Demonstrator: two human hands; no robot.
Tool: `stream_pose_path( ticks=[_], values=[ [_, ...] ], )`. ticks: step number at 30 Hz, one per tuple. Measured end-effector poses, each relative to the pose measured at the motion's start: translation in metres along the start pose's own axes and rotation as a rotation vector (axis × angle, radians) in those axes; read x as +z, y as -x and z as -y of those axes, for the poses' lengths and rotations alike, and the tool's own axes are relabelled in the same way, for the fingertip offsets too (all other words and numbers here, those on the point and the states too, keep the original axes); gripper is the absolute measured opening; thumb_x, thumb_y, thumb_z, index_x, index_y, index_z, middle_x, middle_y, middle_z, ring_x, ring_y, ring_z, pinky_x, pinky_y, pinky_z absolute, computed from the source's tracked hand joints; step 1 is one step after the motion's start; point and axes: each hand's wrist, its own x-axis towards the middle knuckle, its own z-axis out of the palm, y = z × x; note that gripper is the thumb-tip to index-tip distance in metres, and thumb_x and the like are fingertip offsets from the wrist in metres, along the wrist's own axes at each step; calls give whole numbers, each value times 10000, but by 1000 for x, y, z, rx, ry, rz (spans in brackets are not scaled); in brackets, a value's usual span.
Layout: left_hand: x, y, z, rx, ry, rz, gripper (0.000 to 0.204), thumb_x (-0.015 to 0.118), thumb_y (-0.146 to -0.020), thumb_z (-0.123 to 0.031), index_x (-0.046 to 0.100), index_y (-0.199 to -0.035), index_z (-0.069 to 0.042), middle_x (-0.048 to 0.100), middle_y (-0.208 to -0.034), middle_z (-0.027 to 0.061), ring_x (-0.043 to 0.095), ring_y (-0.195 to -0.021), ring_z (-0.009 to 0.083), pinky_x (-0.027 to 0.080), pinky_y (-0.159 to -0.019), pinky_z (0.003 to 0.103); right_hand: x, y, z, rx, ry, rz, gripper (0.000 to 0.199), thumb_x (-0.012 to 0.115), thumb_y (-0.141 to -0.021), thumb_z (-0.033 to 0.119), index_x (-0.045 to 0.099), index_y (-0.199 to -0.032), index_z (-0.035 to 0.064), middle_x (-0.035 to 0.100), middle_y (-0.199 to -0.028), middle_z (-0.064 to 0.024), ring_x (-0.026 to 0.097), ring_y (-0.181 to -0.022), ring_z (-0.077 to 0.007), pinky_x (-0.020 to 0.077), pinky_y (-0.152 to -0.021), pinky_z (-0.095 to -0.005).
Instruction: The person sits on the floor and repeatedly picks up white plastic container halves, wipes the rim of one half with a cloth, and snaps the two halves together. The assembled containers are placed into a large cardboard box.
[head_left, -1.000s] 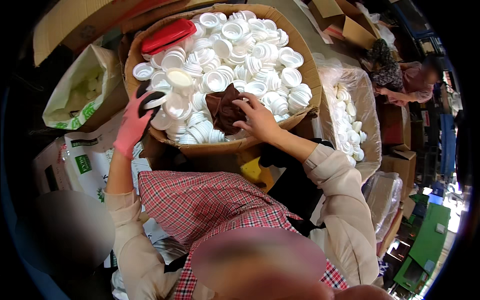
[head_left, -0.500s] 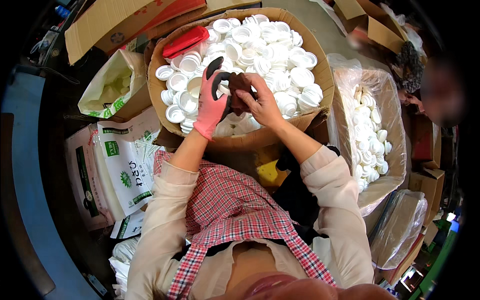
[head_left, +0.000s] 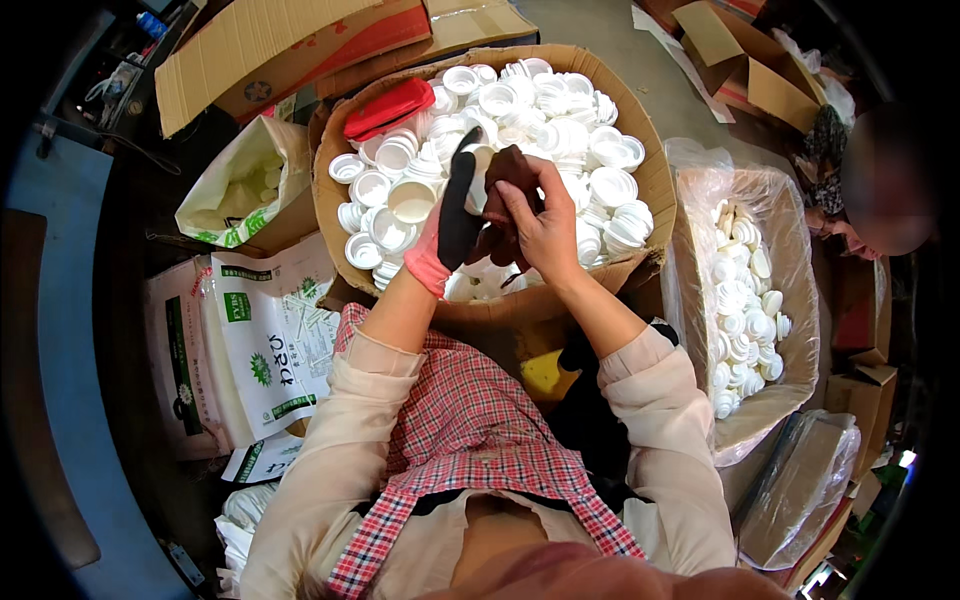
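In front of me, over the box of white caps [head_left: 612, 187], my two hands come together. My left hand [head_left: 455, 225] wears a pink glove with black on the palm and fingers. One black finger points up and the others curl behind a crumpled dark-brown cloth [head_left: 508, 180]; what they grip is hidden. My bare right hand [head_left: 545, 225] is closed on this cloth, thumb across its front. White cap surface shows between glove and cloth, but I cannot tell whether it is held. A red object [head_left: 388, 110] lies on the caps at the far left.
The caps fill a large cardboard box [head_left: 655, 165]. To its right stands a plastic-lined box [head_left: 790, 385] with more white pieces. An open bag [head_left: 285, 150] and printed sacks [head_left: 240, 330] are at left. Another person's hand [head_left: 850, 240] is at far right.
The surroundings have shifted slightly down and right in view. My left hand has turned, showing more black palm. The brown cloth now stands higher between my hands.
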Motion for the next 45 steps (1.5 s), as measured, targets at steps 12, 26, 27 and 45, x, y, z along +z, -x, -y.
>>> stream_pose_path(
  ticks=[12, 26, 27, 45],
  values=[
    [-2, 17, 13, 20, -319, -5, 401, 356, -1024, -369, 471, -1249, -58, 554, -1029, 35, 543, -891, 96, 464, -754, 250, -12, 1, 9, -540, 452, 78, 258, 676, -724, 31, 600, -967, 72, 521, -903, -110, 565, -819, -306, 486, -652, -378],
    [-62, 33, 3, 117, -1483, -96, 650, 653, -806, -210, 381, -1372, -41, 410, -1328, 231, 390, -1252, 387, 334, -1053, 420, -33, 15, -39, 397, 197, 282, 234, 672, -840, 184, 617, -938, -22, 634, -768, -123, 560, -691, -160, 472, -682, -313],
    [-77, 23, -1, 237, -1634, -198, 718, 713, -759, -256, 389, -1364, -45, 435, -1312, 228, 421, -1220, 386, 359, -1026, 435, -32, 14, -37, 419, 170, 287, 252, 674, -846, 190, 607, -957, -26, 638, -784, -127, 566, -704, -162, 473, -689, -314],
    [-34, 8, 1, -70, 309, -87, 622, 400, -948, -547, 558, -1146, 21, 635, -1064, 158, 642, -943, 256, 532, -845, 391, 9, 36, -9, -332, 383, 321, 289, 647, -750, -6, 608, -1033, 35, 521, -914, -127, 567, -797, -308, 481, -695, -370]
  ],
)
